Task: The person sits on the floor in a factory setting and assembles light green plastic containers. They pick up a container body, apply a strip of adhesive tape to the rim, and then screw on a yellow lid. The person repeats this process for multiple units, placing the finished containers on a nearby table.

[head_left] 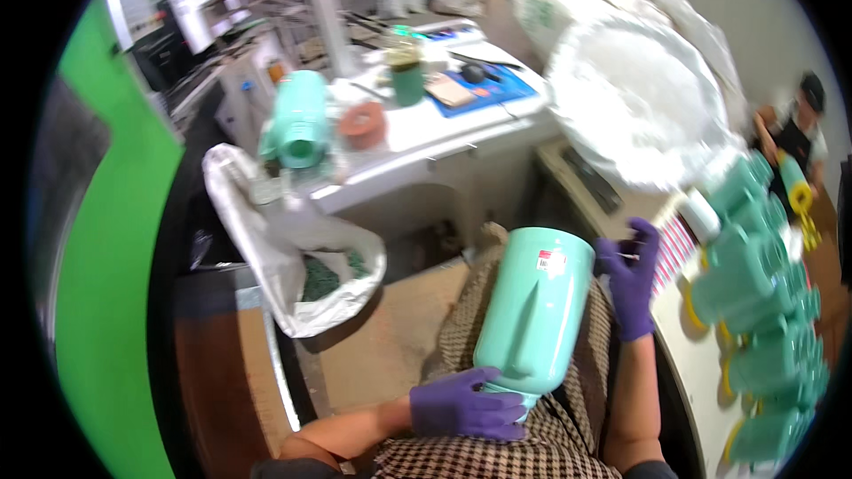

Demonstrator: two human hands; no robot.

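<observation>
A glossy mint-green plastic jug [537, 319] lies over my lap, its wide base away from me and its narrow neck toward me. A small red and white sticker [550, 261] is on its side near the base. My left hand [469, 405], in a purple glove, is wrapped around the neck end. Just right of the jug's base, my right hand [632, 279], gloved the same way, is raised with thumb and fingers curled together. Whatever is between those fingertips is too small to make out. Beside it lies a sheet with pink stripes [674, 255].
Several mint-green jugs with yellow rims [745, 275] line the right-hand table. A white-lined bin [635, 98] stands ahead, a white sack with green scraps [266, 248] at left. Another jug [302, 115] and an orange tape roll [362, 126] sit on the bench. A co-worker [794, 137] is far right.
</observation>
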